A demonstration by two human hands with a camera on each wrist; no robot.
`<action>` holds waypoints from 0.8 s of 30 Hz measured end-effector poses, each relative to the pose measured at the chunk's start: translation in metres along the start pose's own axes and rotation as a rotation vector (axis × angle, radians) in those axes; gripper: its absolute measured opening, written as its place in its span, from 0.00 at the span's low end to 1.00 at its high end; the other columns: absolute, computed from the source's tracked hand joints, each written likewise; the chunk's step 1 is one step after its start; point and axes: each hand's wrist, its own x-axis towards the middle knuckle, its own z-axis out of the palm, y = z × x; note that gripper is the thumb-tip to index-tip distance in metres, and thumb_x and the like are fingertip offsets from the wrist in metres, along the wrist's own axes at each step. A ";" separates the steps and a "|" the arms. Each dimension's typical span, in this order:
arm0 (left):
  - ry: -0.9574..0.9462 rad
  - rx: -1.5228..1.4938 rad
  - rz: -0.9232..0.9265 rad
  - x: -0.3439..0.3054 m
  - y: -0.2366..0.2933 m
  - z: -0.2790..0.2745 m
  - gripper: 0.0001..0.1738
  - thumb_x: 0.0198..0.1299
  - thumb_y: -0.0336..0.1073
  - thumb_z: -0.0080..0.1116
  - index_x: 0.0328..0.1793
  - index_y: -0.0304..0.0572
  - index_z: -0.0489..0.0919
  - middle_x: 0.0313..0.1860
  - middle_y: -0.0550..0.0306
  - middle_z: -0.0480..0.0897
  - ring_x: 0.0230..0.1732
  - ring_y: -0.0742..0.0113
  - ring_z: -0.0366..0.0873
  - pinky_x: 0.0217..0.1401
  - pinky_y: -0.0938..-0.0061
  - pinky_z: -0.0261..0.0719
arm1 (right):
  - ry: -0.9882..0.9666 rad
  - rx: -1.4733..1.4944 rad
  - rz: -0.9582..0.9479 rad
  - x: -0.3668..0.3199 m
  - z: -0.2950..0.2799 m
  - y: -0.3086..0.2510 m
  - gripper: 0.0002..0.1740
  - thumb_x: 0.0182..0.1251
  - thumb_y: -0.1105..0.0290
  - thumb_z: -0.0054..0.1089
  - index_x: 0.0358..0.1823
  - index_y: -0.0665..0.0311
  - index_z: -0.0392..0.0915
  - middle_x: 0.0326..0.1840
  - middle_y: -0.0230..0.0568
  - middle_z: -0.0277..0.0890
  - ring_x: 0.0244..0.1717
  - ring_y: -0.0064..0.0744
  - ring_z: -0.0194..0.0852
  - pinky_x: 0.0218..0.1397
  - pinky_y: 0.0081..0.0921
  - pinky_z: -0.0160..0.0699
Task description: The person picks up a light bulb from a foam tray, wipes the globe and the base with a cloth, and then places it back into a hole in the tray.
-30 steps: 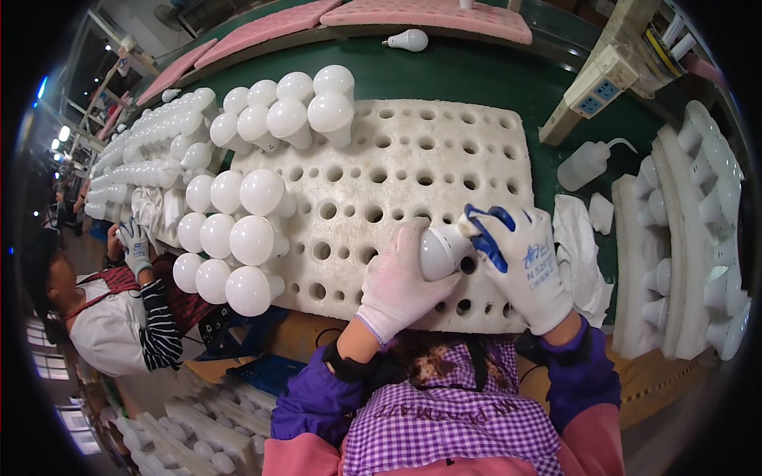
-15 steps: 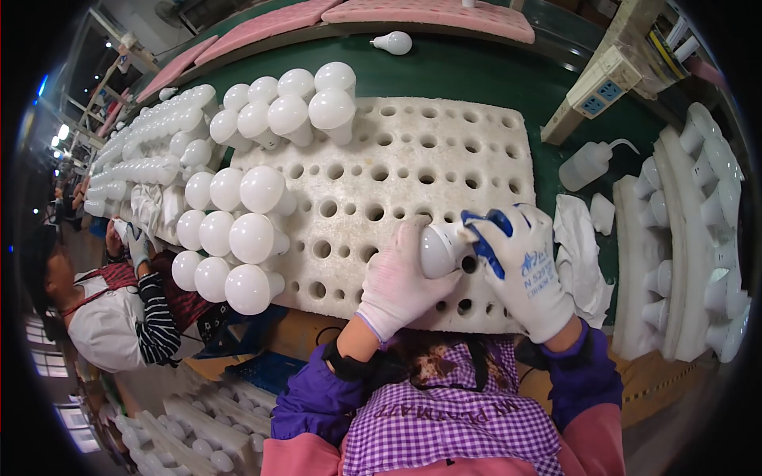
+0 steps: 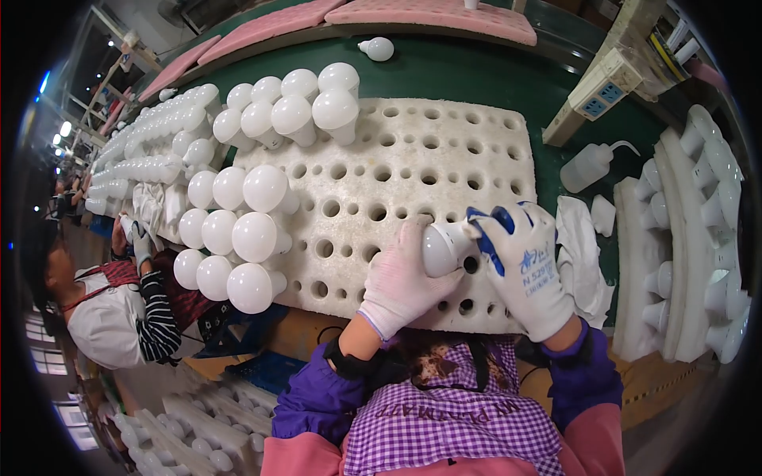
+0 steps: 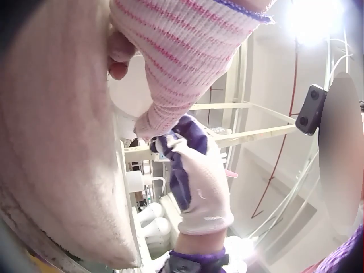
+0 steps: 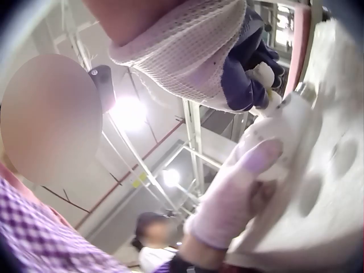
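A white LED bulb (image 3: 441, 249) lies tilted over the holed foam board, its round dome toward my left side. My gloved left hand (image 3: 405, 279) grips it by the dome, thumb along the near side and fingers round the far side. Close to the bulb's neck, my right hand (image 3: 530, 270), in a white glove with blue-coated fingertips, pinches a small white wad (image 5: 263, 75). The right wrist view shows the wad by the bulb's body, with the metal screw base (image 5: 305, 89) pointing away. The left hand hides part of the dome.
The foam board (image 3: 357, 190) carries rows of bulbs (image 3: 254, 236) on its left. To the right are a white cloth (image 3: 583, 258), a squeeze bottle (image 3: 586, 166) and stacked foam trays (image 3: 635, 270) with bulbs. A loose bulb (image 3: 381, 49) lies on the green surface behind. Another person (image 3: 111, 317) works at left.
The loose bulb at the back has moved left along the green surface. My right hand has shifted slightly around the bulb's neck; the left keeps its grip. The person at left has moved their hands.
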 end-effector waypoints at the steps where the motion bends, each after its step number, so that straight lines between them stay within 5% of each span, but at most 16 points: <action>1: 0.015 0.013 0.028 -0.001 -0.002 0.001 0.39 0.44 0.49 0.69 0.59 0.38 0.65 0.44 0.41 0.77 0.43 0.46 0.79 0.42 0.58 0.79 | -0.015 0.008 0.025 0.000 0.000 0.001 0.21 0.49 0.72 0.60 0.49 0.55 0.78 0.42 0.36 0.72 0.48 0.43 0.67 0.53 0.40 0.62; 8: 0.003 0.034 -0.032 0.001 -0.001 0.001 0.41 0.43 0.50 0.71 0.60 0.39 0.68 0.46 0.41 0.79 0.44 0.46 0.82 0.45 0.61 0.81 | 0.072 -0.015 0.100 0.007 0.010 0.016 0.19 0.50 0.72 0.61 0.48 0.55 0.79 0.41 0.39 0.72 0.47 0.45 0.68 0.50 0.40 0.63; 10: -0.001 0.015 -0.028 0.002 -0.002 0.000 0.41 0.43 0.49 0.70 0.61 0.39 0.66 0.46 0.41 0.77 0.44 0.46 0.80 0.45 0.60 0.80 | 0.086 0.177 0.225 0.007 0.007 0.019 0.20 0.51 0.71 0.61 0.49 0.56 0.78 0.41 0.40 0.73 0.47 0.45 0.68 0.51 0.39 0.63; 16: -0.019 0.000 -0.005 0.001 -0.002 -0.002 0.41 0.43 0.49 0.69 0.61 0.38 0.65 0.47 0.41 0.77 0.45 0.46 0.79 0.46 0.59 0.78 | 0.026 0.163 0.020 -0.001 0.006 0.011 0.20 0.53 0.69 0.60 0.50 0.58 0.77 0.41 0.40 0.74 0.45 0.43 0.68 0.51 0.38 0.64; 18: -0.059 -0.020 -0.039 0.000 -0.004 -0.006 0.42 0.43 0.48 0.70 0.62 0.39 0.65 0.49 0.41 0.77 0.46 0.46 0.79 0.47 0.60 0.79 | 0.125 0.113 0.283 0.012 0.009 0.036 0.20 0.53 0.69 0.60 0.51 0.59 0.76 0.42 0.43 0.74 0.45 0.46 0.69 0.53 0.41 0.65; 21: -0.043 -0.172 0.028 -0.003 -0.016 -0.009 0.44 0.42 0.45 0.72 0.65 0.40 0.63 0.51 0.41 0.77 0.48 0.50 0.80 0.50 0.63 0.78 | 0.208 0.014 0.434 0.012 0.026 0.091 0.21 0.56 0.67 0.58 0.54 0.57 0.74 0.45 0.47 0.75 0.48 0.50 0.72 0.53 0.45 0.69; 24: -0.047 -0.351 0.096 -0.004 -0.025 -0.009 0.46 0.42 0.41 0.74 0.67 0.41 0.62 0.52 0.44 0.76 0.50 0.55 0.80 0.53 0.66 0.77 | 0.108 -0.046 0.613 0.003 0.044 0.122 0.21 0.60 0.63 0.56 0.56 0.57 0.73 0.48 0.46 0.75 0.51 0.50 0.72 0.56 0.43 0.69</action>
